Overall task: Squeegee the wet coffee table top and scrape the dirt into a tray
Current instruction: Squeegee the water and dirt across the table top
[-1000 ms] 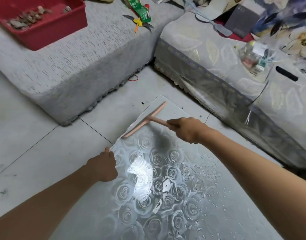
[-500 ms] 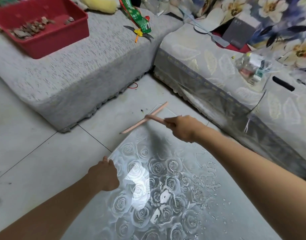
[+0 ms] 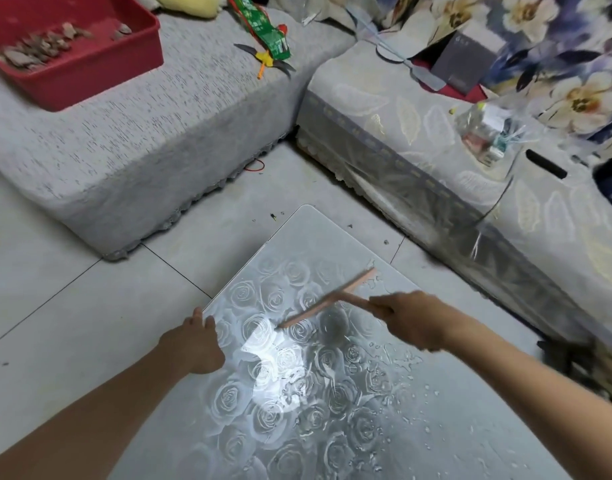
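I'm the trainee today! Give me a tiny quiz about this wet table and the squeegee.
1. True or false: the right hand holds the pink squeegee by its handle.
2. What is the left hand doing? A) holding the left edge of the table top B) lifting a cup C) wiping with a cloth
3. Fill the gap: the red tray, with bits of dirt in it, sits on the grey ____.

Key: 1. True. 2. A. 3. sofa.
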`<state>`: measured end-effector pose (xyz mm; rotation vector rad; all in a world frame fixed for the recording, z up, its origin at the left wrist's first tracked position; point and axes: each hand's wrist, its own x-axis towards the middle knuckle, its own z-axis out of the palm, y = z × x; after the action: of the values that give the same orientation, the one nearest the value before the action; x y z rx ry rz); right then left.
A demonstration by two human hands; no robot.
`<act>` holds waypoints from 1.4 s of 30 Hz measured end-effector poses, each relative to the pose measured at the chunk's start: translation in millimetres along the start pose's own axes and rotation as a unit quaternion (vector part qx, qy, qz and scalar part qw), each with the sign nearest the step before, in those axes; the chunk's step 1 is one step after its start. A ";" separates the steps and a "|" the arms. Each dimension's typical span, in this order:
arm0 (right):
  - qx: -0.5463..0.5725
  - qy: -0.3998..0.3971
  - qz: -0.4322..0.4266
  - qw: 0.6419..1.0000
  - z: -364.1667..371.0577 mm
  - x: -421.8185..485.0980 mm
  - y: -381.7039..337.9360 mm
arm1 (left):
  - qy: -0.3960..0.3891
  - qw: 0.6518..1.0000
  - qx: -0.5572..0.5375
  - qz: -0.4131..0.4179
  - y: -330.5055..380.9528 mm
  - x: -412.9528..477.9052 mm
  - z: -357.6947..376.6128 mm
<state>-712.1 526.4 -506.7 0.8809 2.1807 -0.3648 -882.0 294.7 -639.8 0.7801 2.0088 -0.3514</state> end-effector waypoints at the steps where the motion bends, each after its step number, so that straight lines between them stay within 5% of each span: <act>1: 0.010 0.015 -0.006 1.000 -9.7 7.2 -1.9 | 0.004 1.000 0.003 -0.001 0.3 0.3 0.8; 5: 0.089 0.077 0.015 0.993 -31.5 43.5 -9.0 | 0.019 1.000 0.019 -0.005 2.6 3.3 7.9; 13: 0.174 0.049 0.037 0.983 55.4 -12.6 13.7 | 0.054 0.998 0.034 -0.017 3.7 3.2 17.8; 17: 0.118 -0.004 0.045 0.992 59.7 -46.4 9.9 | 0.068 0.997 0.041 -0.018 5.9 -3.3 17.8; 24: 0.100 0.076 0.003 0.992 3.7 21.0 -10.7 | 0.090 0.994 0.054 -0.018 10.7 -4.2 21.5; 33: 0.100 0.070 0.013 0.992 110.0 -55.3 15.1 | 0.103 0.993 0.046 -0.037 13.4 -2.0 24.7; 38: 0.090 0.066 0.008 0.994 95.6 -83.5 30.7 | 0.163 0.980 0.092 -0.063 27.3 -9.2 29.2; 42: 0.077 0.124 0.001 0.989 58.8 -33.2 35.5 | 0.202 0.968 0.150 0.021 48.6 -13.1 40.4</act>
<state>-640.0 506.9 -522.2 1.0626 2.4042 -0.4486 -818.8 305.2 -647.4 1.1565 2.3443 -0.5120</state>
